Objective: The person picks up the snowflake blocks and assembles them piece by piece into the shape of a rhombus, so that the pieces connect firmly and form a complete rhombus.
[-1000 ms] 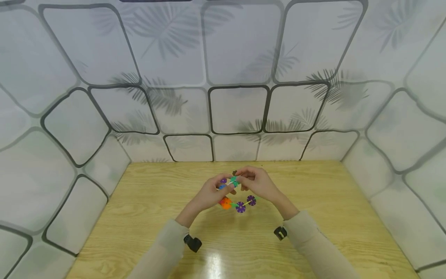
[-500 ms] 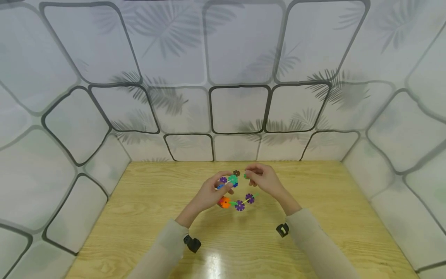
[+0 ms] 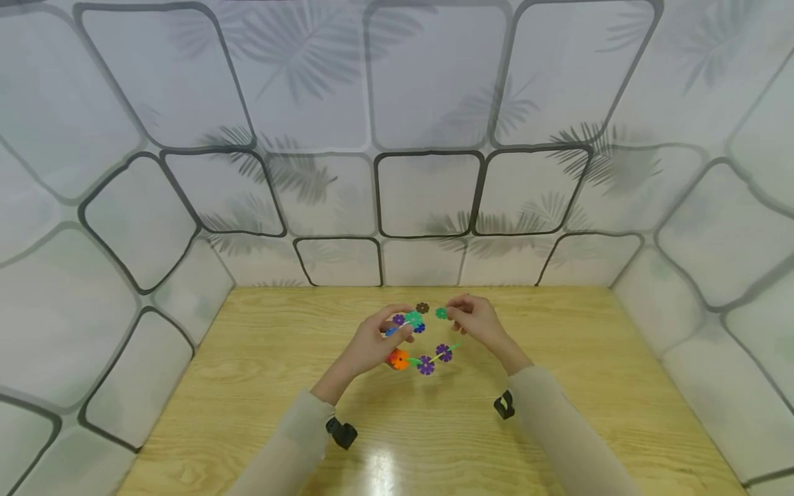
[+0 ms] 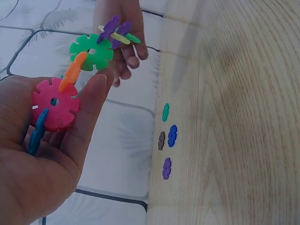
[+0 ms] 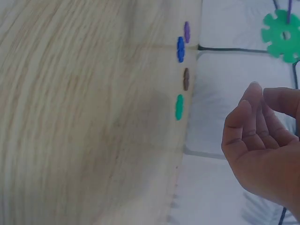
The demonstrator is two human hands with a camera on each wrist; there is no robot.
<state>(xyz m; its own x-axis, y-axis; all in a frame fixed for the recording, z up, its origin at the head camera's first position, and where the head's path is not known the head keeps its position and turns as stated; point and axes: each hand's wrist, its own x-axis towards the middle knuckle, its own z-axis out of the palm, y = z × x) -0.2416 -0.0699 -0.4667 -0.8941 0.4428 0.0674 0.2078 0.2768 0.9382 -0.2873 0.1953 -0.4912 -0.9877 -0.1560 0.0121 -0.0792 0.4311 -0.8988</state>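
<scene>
My left hand (image 3: 372, 340) grips a chain of interlocking notched plastic discs. In the left wrist view, a pink-red disc (image 4: 55, 104) lies between the thumb and fingers of that hand, with a blue disc (image 4: 38, 131) slotted in below. An orange disc (image 4: 73, 71) links it to a green disc (image 4: 91, 52). Beyond that are purple discs (image 4: 110, 29) and a yellow one. My right hand (image 3: 476, 320) hovers to the right of the chain, apart from it. Its fingers are loosely curled, and nothing shows between them in the right wrist view (image 5: 262, 136).
Four loose discs lie near the table's back edge: green (image 5: 179, 107), brown (image 5: 186, 79), blue (image 5: 181, 49) and purple (image 5: 187, 32). Patterned white walls (image 3: 428, 193) enclose the wooden table (image 3: 260, 386) at the back and sides.
My right hand has drawn away from the chain to the right, uncovering the loose green disc on the table. The left hand keeps its hold on the chain, almost in place.
</scene>
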